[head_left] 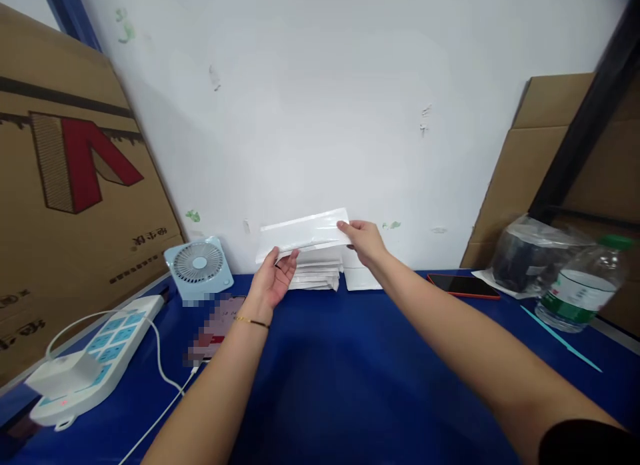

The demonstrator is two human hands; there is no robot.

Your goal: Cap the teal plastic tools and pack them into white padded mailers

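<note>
A long flat white packet (305,231) with a glossy surface is held up in front of the wall, tilted slightly higher on its right side. My right hand (367,241) pinches its right end, thumb on the front. At the lower left edge, my left hand (273,281) grips it between thumb and fingers, palm partly turned up. Just beneath is a stack of similar white packets (317,278) lying on the blue tabletop (325,385). Another flat white piece (363,278) lies to the right of the stack, partly behind my right hand.
On the left are a light blue fan (199,265), a phone (223,325) on a white cable and a white power strip (107,358). To the right lie a red-edged phone (463,285), a water bottle (583,288), a bagged dark object (523,255) and a turquoise strip (560,338). Cardboard flanks both sides.
</note>
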